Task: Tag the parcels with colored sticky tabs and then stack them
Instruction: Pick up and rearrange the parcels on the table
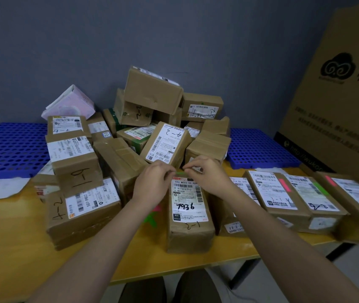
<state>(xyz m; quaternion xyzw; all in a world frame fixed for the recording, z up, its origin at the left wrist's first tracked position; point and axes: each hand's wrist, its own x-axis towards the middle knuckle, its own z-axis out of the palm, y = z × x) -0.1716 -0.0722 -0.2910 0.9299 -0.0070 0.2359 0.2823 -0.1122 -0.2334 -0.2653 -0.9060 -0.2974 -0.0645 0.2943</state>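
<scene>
Both hands (182,177) pinch green tab (180,172) over parcel (189,213).

Standing behind everything, a plain blue-grey wall (174,36), evenly and dimly lit. Running across the foreground, a yellow-topped counter (21,248) on dark metal legs (242,274). Lying at the back, blue perforated plastic pallets (10,147) on both sides. Leaning at the right, a big printed cardboard carton (338,106). Showing beneath the counter's edge, pale grey floor (349,270)
</scene>
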